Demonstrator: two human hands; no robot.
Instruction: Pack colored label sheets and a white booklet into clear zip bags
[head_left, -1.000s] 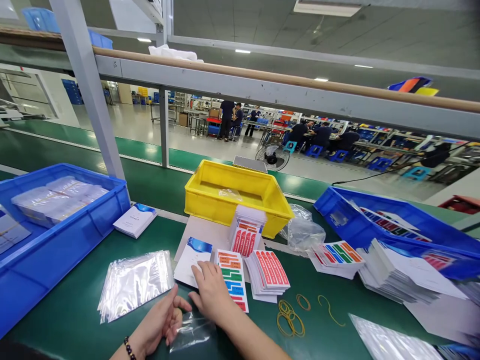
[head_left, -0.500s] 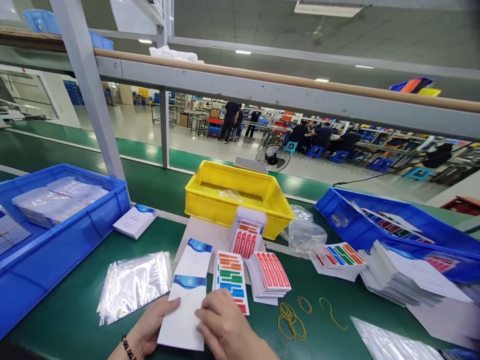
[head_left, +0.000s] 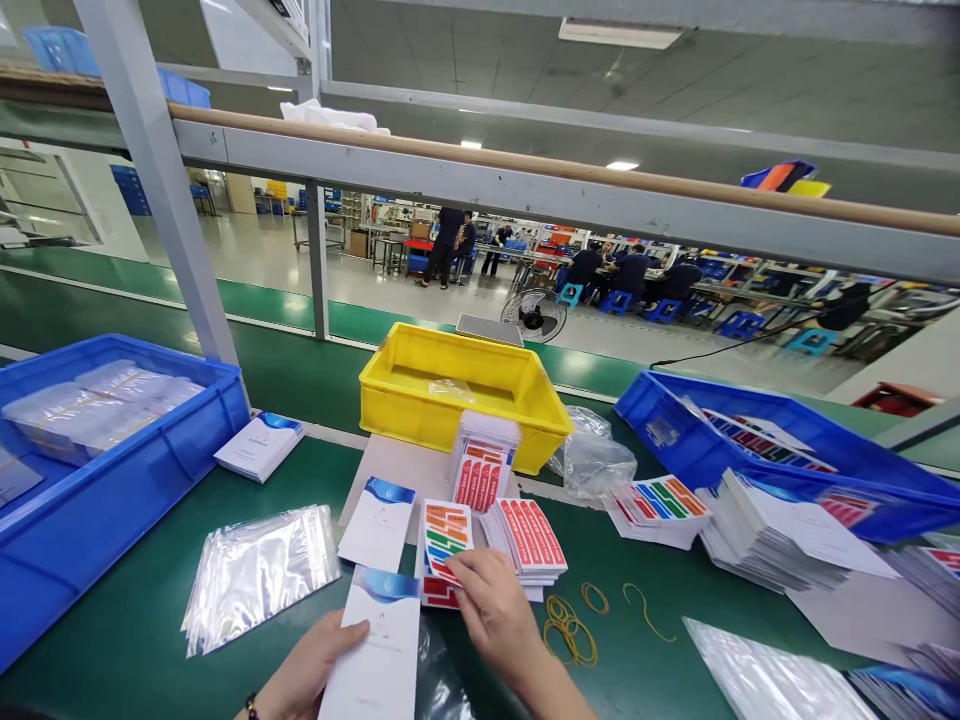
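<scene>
My left hand (head_left: 311,660) grips a white booklet (head_left: 379,655) with a blue top band, thumb on its face. The fingers of my right hand (head_left: 499,612) are closed on the lower edge of a sticker sheet (head_left: 444,530) with orange, green and blue labels. Beneath it shows a sheet with red labels (head_left: 439,594). Another blue-topped booklet (head_left: 377,530) lies just beyond the held one. Right of the sticker sheet are a stack of red label sheets (head_left: 531,540) and a clear holder of red label sheets (head_left: 481,480).
Plastic sleeves (head_left: 262,570) lie at left, near a blue bin (head_left: 150,455) and a booklet stack (head_left: 260,445). A yellow bin (head_left: 405,405) stands behind. Rubber bands (head_left: 568,630), paper stacks (head_left: 780,545) and another blue bin (head_left: 645,425) are on the right.
My right hand has moved from the booklet to the sticker sheet and taken its near edge. My left hand still holds the booklet, now slightly lower. The view has shifted a little.
</scene>
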